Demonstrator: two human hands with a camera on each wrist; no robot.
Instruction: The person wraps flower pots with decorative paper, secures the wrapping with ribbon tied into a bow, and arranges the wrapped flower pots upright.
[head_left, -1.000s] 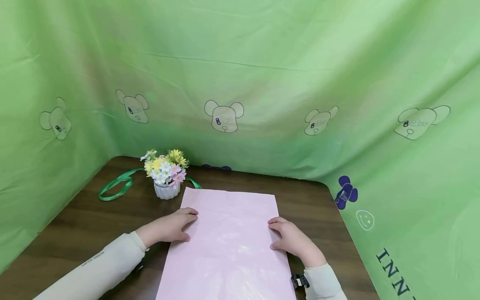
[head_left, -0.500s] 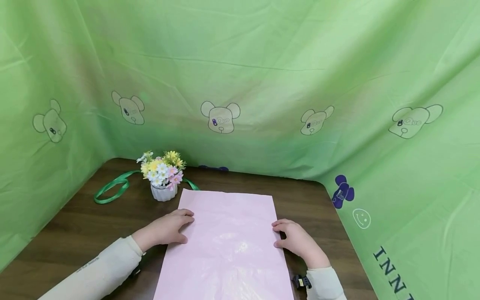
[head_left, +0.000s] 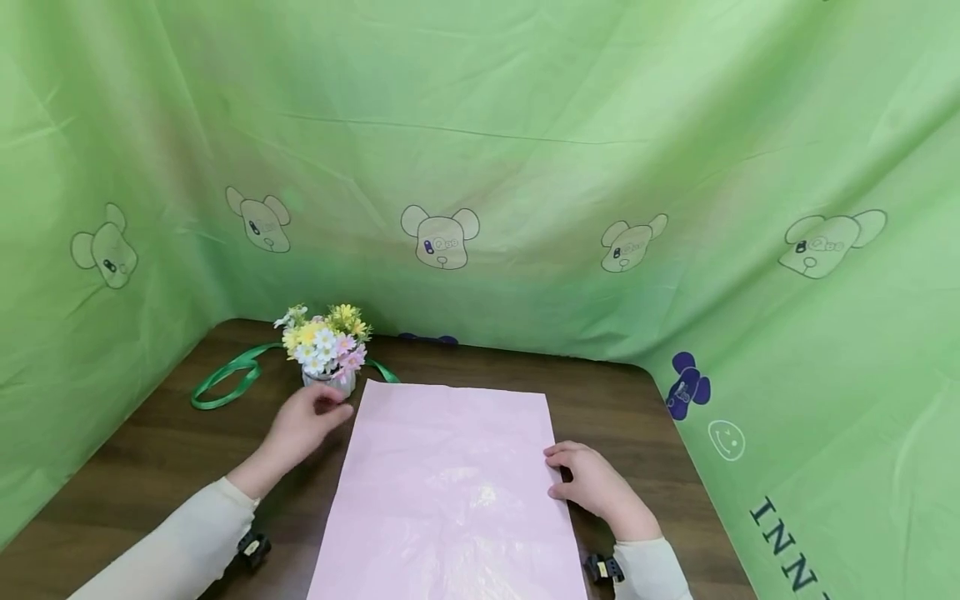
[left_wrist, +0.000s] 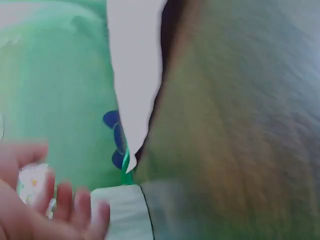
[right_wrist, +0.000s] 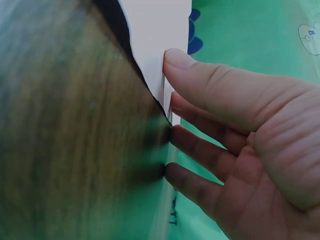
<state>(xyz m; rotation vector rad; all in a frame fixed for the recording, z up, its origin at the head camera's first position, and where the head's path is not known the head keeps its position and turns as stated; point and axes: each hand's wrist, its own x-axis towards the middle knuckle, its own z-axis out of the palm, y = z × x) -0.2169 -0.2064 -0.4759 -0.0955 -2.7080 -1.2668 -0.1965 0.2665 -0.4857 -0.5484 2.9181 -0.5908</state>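
A sheet of pink paper (head_left: 450,483) lies flat on the table, its near end out of frame. Along its right edge rests my right hand (head_left: 600,483), fingertips and thumb at the paper's margin. The right wrist view shows the thumb (right_wrist: 182,62) on the sheet and the fingers relaxed and spread. My left hand (head_left: 296,425) is off the paper, its fingertips in front of a white ribbed pot (head_left: 341,381) with artificial flowers (head_left: 322,342). In the left wrist view that hand (left_wrist: 50,205) is blurred, fingers apart, overlapping the flowers.
A green ribbon (head_left: 225,379) is looped on the brown wooden table (head_left: 172,454), running behind the pot and out on its right. Green printed cloth (head_left: 480,108) hangs around the table's back and sides. Dark wrist cameras (head_left: 603,569) sit at both cuffs.
My left hand has lifted off the paper's left edge and moved up and left to the flower pot. The right hand has shifted slightly to the right along the paper's edge.
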